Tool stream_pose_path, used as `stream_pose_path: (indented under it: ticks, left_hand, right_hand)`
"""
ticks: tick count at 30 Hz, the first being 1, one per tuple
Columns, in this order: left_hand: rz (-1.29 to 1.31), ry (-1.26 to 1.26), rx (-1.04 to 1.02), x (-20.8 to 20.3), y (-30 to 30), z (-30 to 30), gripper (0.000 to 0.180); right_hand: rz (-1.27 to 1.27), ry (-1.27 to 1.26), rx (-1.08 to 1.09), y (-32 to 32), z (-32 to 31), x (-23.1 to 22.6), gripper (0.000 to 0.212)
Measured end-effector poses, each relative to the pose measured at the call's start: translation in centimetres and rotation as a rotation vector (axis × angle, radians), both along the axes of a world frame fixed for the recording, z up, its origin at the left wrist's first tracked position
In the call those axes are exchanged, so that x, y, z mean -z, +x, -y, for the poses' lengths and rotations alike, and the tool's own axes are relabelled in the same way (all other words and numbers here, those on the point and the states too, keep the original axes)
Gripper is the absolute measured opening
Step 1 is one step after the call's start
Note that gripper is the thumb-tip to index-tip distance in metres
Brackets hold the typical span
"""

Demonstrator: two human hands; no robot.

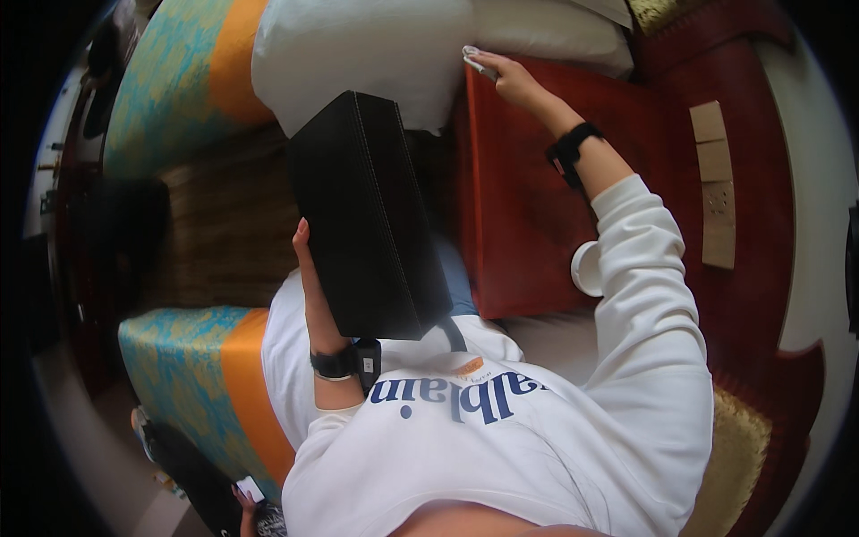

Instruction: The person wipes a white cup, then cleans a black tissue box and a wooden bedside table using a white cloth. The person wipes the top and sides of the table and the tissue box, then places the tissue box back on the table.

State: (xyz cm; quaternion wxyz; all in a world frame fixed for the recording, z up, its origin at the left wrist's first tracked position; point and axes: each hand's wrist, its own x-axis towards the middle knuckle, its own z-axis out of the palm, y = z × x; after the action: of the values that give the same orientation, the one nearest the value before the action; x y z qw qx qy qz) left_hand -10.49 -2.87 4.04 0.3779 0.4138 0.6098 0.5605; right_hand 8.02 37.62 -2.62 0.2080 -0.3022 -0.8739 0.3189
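A black box (353, 224) with pale stitching along its edges, leather-like, is tilted in front of my torso. My left hand (302, 237) grips it by its left side. The thumb shows at the edge, while the other fingers are hidden behind the box. My right arm reaches out over the far left corner of a dark red wooden nightstand (537, 206). In my right hand (517, 80) is a small white thing (480, 64), pinched between the fingers; its kind is unclear, perhaps a folded cloth.
A round white object (586, 268) stands on the nightstand, partly behind my sleeve. One bed with white bedding (358, 45) lies beyond, another with a blue-and-orange runner (192, 358) at left. Wall sockets (718, 206) are at right. Another person's hand holds a phone (250, 488) at lower left.
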Motion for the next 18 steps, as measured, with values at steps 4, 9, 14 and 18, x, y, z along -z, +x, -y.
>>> stream_pose_path:
  ticks: [4, 9, 14, 18]
  left_hand:
    - [-0.285, -0.063, -0.055, 0.6, -1.0, 0.5, 0.084]
    - [-0.284, 0.005, -0.139, 1.3, -2.4, 0.9, 0.081]
    - [0.725, 0.011, -0.246, -0.7, -1.9, 0.1, 0.085]
    - [-0.453, 0.094, -0.155, 2.2, -2.7, 0.5, 0.073]
  right_hand:
    - [0.205, 0.321, -0.014, -2.4, -2.1, 3.7, 0.061]
    - [0.273, 0.258, -0.292, -1.1, -0.8, 4.5, 0.052]
    - [0.299, 0.246, -0.397, 1.8, 8.1, 1.4, 0.047]
    - [0.347, 0.237, -0.466, 4.4, 12.4, 1.3, 0.041]
